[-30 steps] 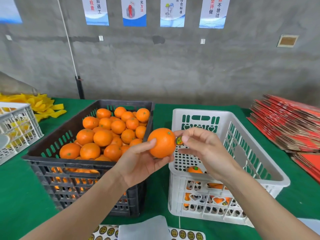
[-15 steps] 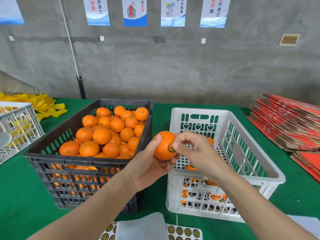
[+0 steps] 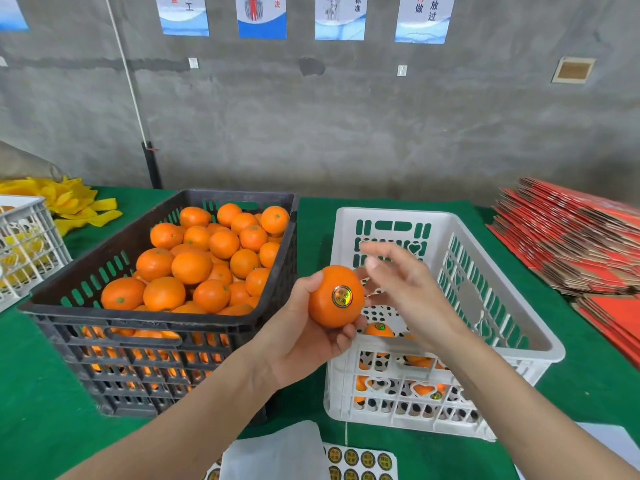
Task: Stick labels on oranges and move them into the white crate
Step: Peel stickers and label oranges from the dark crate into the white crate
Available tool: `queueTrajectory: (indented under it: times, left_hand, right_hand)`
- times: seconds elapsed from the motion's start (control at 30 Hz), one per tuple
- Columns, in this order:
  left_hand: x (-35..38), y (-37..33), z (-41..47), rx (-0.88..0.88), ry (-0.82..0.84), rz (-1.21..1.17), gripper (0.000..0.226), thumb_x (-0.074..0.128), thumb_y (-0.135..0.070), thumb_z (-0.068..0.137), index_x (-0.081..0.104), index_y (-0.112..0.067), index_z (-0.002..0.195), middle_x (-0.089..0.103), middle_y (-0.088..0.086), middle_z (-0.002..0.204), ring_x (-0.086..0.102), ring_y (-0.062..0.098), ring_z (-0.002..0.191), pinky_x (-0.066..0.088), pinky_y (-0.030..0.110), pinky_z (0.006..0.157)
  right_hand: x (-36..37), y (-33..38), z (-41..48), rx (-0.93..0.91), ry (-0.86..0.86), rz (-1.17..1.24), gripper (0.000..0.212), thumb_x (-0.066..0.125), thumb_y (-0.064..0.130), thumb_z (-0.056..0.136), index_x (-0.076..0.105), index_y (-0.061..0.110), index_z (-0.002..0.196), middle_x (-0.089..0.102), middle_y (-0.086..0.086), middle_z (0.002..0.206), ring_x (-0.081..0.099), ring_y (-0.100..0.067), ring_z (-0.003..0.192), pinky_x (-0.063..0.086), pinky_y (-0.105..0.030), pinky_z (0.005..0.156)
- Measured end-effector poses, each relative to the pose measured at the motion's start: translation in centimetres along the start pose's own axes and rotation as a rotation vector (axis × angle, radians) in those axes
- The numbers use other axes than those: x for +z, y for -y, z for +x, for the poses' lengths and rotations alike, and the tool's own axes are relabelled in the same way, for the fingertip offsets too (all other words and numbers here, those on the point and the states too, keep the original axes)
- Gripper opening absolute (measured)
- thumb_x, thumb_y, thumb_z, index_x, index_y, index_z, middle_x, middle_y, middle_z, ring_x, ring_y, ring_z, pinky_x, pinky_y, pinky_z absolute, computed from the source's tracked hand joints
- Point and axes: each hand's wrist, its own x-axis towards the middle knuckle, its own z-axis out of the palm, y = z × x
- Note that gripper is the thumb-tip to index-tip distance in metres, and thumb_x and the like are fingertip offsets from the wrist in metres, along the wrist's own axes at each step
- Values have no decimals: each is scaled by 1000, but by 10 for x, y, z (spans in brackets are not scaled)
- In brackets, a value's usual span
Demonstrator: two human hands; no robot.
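Sheets of round gold-and-black labels (image 3: 360,460) lie at the bottom edge of the frame on the green-covered desk (image 3: 41,393), partly under a translucent white backing paper (image 3: 277,452). Just above them, at centre frame, the left hand (image 3: 301,344) has its grip clamped on a round orange (image 3: 325,313), thumb on the left side and fingers curled beneath. A round gold label (image 3: 342,296) is stuck on the side of the fruit facing the camera. The orange is in the air over the near left corner of the white plastic crate (image 3: 394,214). The right hand (image 3: 405,289) is just right of the orange, motion-blurred, its grip apart with fingers loosely spread and holding nothing. Below it, inside the white plastic crate, sits a labelled orange (image 3: 379,330), and more fruit shows through the near wall's cut-outs. Left of centre stands a black plastic crate (image 3: 138,323), heaped with unlabelled oranges (image 3: 207,258). At the left edge is another white slatted crate (image 3: 24,251), with yellow strips (image 3: 76,202) behind it. Stacked red flattened cartons (image 3: 571,237) fill the right edge. Across the top runs a grey concrete wall (image 3: 346,133) with blue-and-white posters (image 3: 262,15).
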Motion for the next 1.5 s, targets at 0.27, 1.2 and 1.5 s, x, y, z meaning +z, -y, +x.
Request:
queueTrajectory:
  times: [0.27,1.2,1.5]
  left_hand:
    - [9,-12,29,83,-66,401,52,42,-61,83,67,-19,103,72,7,97,69,16,75,53,29,63]
    - [-116,82,12,-383,-145,1589,59,71,-30,82,48,-13,134,53,4,135,49,23,125,42,30,102]
    - [-147,108,8,-448,-221,1979,88,82,-35,69,34,-5,136,58,8,124,55,27,114,37,42,104]
  right_hand:
    - [-14,-12,32,-133,109,-563,69,78,47,59,43,46,118,50,24,105,51,7,94,42,-9,68]
    - [-53,-116,104,41,175,-978,30,54,15,94,58,10,124,58,-9,127,55,-19,109,41,-29,95]
    - [22,-73,-43,-272,270,-552,15,57,12,90,69,13,98,69,6,83,59,-4,68,49,-18,64]
